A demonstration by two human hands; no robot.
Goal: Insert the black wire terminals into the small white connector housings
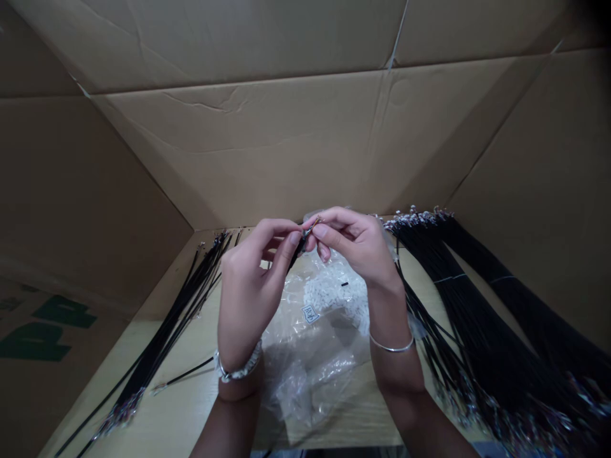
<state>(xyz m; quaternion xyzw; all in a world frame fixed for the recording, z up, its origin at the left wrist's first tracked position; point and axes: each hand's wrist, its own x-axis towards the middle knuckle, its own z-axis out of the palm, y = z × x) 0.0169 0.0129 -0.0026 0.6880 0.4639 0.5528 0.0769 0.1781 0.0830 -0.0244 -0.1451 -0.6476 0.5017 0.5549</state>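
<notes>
L hand point(252, 273) & R hand point(367, 248) close together, fingertips nearly meeting, mid-view above desk point(176, 420). L thumb + fingers pinch a thin black-sheathed cable point(296, 251) nr its stripped end; R thumb + index closed on the fine multicoloured wires point(312, 226) coming out of it. Can't tell if a white pc. is on those wires; fingers hide it.

Progress, by look only: R side, two thick black cable bundles, inner point(458, 305) & outer point(520, 312), each w/ pale tie; small white pcs. point(420, 217) clustered at far ends, so those ends look done. L side, smaller black cable pile point(167, 331), far ends w/o visible white pcs., prob. still undone; count unclear. One short-looking black cable point(191, 369) apart, nr L wrist, bare wires at its end.

Containers: clear plastic bag point(305, 388) on desk betw. forearms, crumpled, holding many tiny white pcs. point(329, 289), plus printed white label point(310, 313). Small black bit point(344, 284) shows amid the white; in or on bag, can't tell. Brown cardboard walls point(286, 127) enclose back + both sides; green print point(52, 327) on L one.
</notes>
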